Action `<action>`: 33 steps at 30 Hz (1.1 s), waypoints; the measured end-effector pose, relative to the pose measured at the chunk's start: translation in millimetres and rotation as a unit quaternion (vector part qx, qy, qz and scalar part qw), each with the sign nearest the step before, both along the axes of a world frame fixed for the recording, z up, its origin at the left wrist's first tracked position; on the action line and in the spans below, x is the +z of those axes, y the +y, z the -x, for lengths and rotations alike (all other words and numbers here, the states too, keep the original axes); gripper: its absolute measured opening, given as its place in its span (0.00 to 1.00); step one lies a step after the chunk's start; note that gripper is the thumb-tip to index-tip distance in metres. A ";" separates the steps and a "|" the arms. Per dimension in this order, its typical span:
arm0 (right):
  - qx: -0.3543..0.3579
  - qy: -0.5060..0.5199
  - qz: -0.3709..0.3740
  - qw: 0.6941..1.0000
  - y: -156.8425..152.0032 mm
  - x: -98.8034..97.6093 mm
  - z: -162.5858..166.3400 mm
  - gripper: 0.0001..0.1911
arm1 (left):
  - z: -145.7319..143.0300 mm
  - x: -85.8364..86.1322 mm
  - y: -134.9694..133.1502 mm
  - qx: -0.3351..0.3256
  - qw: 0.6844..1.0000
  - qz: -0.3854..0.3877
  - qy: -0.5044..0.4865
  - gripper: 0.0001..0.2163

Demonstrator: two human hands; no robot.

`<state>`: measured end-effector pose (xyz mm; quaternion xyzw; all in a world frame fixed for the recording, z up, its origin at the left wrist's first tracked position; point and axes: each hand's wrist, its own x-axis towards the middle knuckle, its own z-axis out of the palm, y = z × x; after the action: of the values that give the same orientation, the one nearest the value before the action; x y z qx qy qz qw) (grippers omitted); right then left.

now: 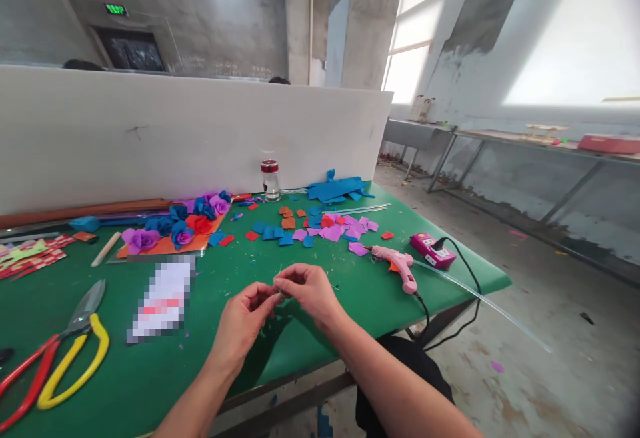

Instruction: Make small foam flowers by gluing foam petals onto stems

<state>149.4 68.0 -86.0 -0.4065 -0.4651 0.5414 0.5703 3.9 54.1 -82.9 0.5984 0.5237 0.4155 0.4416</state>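
My left hand [245,321] and my right hand [310,291] meet over the green table [150,371], fingertips pinched together on a thin wire-like piece [280,286] too small to name. Both hands are closed in a pinch. Just beyond them lie several cut foam squares [320,228] in blue, purple and orange-red. A pink glue gun [397,265] lies to the right of my right hand, with a clear glue stick [480,298] running out over the table's edge.
Foam roses [175,228] sit on an orange sheet at left. Yellow-handled snips [75,351] and red-handled pliers [25,375] lie at near left. A small glass jar [271,180] stands by the white partition [200,131]. A pink power strip [433,251] sits at right.
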 end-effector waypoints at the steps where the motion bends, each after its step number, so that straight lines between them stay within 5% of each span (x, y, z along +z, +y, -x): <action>1: 0.000 -0.007 -0.005 1.000 -0.9 -1.6 3.0 0.11 | 0.2 -0.2 0.6 -0.008 1.000 0.008 0.008 0.16; 7: 0.004 -0.054 -0.016 0.998 0.7 -4.9 0.0 0.09 | 4.2 -2.1 1.5 -0.029 0.996 0.000 0.083 0.16; 13: 0.024 0.007 0.016 1.000 0.1 1.0 -5.2 0.11 | 8.3 -1.5 1.4 -0.062 0.991 -0.036 0.110 0.13; 21: -0.072 0.038 0.010 0.997 15.3 7.5 -27.1 0.16 | 12.9 -3.8 6.3 -0.052 0.995 -0.008 0.089 0.14; 24: -0.059 0.017 0.027 0.998 13.5 5.5 -26.8 0.23 | 11.7 -0.9 3.0 -0.038 0.997 -0.009 0.060 0.14; 33: 0.032 -0.042 -0.007 0.999 0.2 1.7 -10.1 0.15 | 5.6 0.8 -3.8 -0.062 0.998 0.008 0.024 0.13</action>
<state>159.5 68.2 -84.2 -0.4100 -0.5052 0.5384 0.5355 -1.6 50.2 -82.1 0.6361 0.4994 0.3688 0.4582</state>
